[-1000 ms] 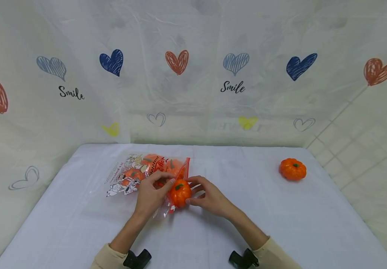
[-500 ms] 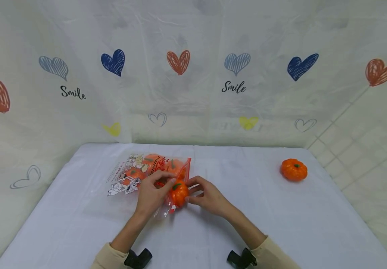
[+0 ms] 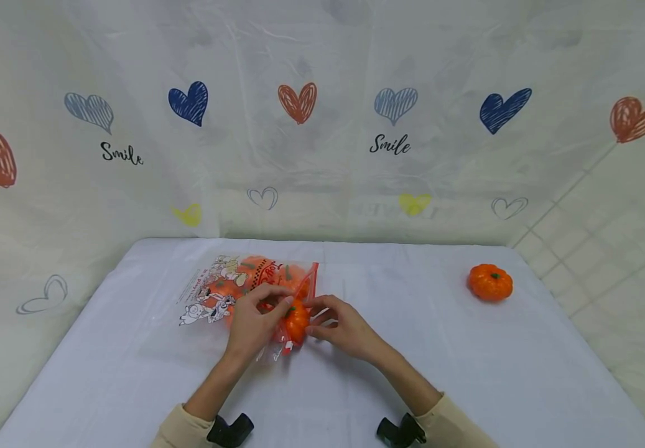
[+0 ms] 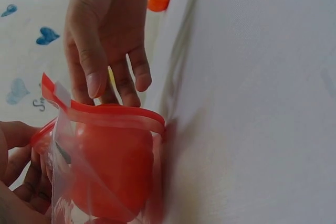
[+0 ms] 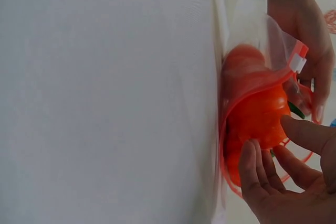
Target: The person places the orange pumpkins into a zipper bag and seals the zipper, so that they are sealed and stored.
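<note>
A clear zip bag with a red edge and printed cartoon figures lies on the table, several orange toy pumpkins inside. My left hand pinches the bag's mouth by its red edge. One toy pumpkin sits within the mouth, seen through the film in the left wrist view. My right hand is on its outer side, fingertips and thumb touching the pumpkin in the right wrist view. Its fingers are fairly straight. Another toy pumpkin rests alone at the table's far right.
A white cloth covers the table. Behind it hangs a pale curtain printed with hearts and "Smile". A white slider shows on the bag's red zip.
My right hand has moved slightly left, and the pumpkin under its fingertips has gone further into the bag. My left hand stays on the bag's edge.
</note>
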`<state>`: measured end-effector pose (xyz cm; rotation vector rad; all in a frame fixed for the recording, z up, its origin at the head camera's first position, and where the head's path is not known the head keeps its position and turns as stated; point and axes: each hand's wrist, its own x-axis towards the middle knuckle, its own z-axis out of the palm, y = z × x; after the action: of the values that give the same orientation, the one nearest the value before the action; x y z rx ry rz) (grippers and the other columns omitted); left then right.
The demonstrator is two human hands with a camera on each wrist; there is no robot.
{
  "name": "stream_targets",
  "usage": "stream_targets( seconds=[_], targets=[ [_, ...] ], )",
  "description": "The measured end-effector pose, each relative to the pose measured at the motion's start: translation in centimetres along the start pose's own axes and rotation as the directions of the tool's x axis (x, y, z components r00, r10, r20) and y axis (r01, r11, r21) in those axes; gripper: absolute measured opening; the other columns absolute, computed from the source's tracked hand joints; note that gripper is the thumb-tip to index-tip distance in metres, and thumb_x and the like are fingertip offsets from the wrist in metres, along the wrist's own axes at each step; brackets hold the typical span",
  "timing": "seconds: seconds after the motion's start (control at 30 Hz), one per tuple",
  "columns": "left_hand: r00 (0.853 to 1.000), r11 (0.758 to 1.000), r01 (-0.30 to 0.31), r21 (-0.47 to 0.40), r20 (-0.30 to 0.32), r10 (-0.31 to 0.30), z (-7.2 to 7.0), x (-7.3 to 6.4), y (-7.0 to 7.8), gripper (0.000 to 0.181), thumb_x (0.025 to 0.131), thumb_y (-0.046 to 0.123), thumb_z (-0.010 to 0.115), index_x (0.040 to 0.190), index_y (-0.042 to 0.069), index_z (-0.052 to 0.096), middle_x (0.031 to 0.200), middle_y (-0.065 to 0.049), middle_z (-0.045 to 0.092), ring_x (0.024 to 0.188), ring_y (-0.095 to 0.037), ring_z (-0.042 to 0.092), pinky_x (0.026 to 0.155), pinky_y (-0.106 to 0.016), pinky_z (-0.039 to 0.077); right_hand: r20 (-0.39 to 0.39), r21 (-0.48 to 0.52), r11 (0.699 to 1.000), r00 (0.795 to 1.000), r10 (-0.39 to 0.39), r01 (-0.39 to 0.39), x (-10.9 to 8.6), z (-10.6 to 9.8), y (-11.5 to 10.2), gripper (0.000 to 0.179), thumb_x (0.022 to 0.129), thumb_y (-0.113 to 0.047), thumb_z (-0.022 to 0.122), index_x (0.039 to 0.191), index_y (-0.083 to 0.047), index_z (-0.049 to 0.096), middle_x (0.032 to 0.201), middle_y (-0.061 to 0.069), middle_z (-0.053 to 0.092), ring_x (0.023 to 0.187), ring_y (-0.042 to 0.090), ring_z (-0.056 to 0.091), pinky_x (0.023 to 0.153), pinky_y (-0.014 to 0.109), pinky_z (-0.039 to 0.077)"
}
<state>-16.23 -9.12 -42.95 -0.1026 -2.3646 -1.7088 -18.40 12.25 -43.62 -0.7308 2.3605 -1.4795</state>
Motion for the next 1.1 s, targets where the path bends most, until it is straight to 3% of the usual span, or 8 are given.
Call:
stream_targets(
  seconds=[0.23, 1.1],
  targets=[
    [1.0, 1.0, -0.008, -0.009, -0.002, 0.008, 0.0, 0.02, -0.05, 0.011, 0.095, 0.022, 0.077, 0.106, 0.022, 0.08, 0.095, -0.002, 0.071, 0.093, -0.019, 0.06, 0.08, -0.021, 0.049, 0.019, 0.004, 1.0, 1.0, -0.011, 0.011, 0.0, 0.25, -0.08, 0.046, 0.097, -0.012, 0.072, 0.141, -0.005, 0.06, 0.132, 0.015, 0.066, 0.11, 0.028, 0.069, 0.09, 0.027, 0.061],
    [1.0, 1.0, -0.021, 0.001, -0.017, 0.021, 0.07, 0.05, 0.05, 0.012, 0.094, 0.023, 0.078, 0.106, 0.022, 0.08, 0.094, -0.001, 0.072, 0.092, -0.018, 0.06, 0.08, -0.021, 0.049, 0.087, 0.1, 0.995, 0.996, 0.006, -0.015, 0.16, 0.68, -0.22, 0.047, 0.098, -0.006, 0.07, 0.143, -0.001, 0.058, 0.138, 0.019, 0.065, 0.117, 0.034, 0.069, 0.087, 0.026, 0.062]
  ],
)
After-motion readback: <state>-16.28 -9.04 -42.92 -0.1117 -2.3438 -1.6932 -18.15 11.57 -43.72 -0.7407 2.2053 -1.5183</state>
